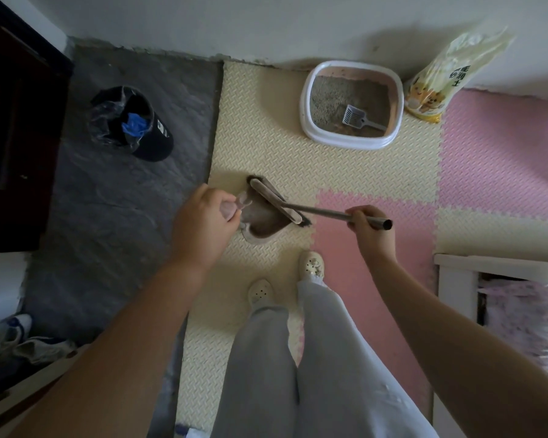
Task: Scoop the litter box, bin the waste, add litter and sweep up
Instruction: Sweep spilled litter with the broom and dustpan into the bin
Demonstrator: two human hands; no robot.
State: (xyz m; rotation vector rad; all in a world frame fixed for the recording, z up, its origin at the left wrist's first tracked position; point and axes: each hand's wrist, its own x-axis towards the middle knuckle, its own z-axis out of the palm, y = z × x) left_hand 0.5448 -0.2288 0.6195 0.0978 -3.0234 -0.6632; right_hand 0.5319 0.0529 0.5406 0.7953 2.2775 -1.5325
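- The left hand point(203, 216) grips the dustpan point(260, 221) by its handle and presses it flat on the foam mat point(361, 172) so grit can slide in.
- The right hand point(369, 224) clasps the broom point(323, 213) near the end of its handle, bristles at the pan's mouth.
- The litter box point(345, 140) sits by the wall with the scoop point(356, 116) parked inside it, so sweeping looks like the current step.
- The bin point(124, 121) stands nearby on the left, ready for emptying.

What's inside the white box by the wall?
Inside the litter box lies grey litter, with a grey slotted scoop resting on top near the front. Anything buried under the litter or beneath the scoop is covered, so it cannot be seen.
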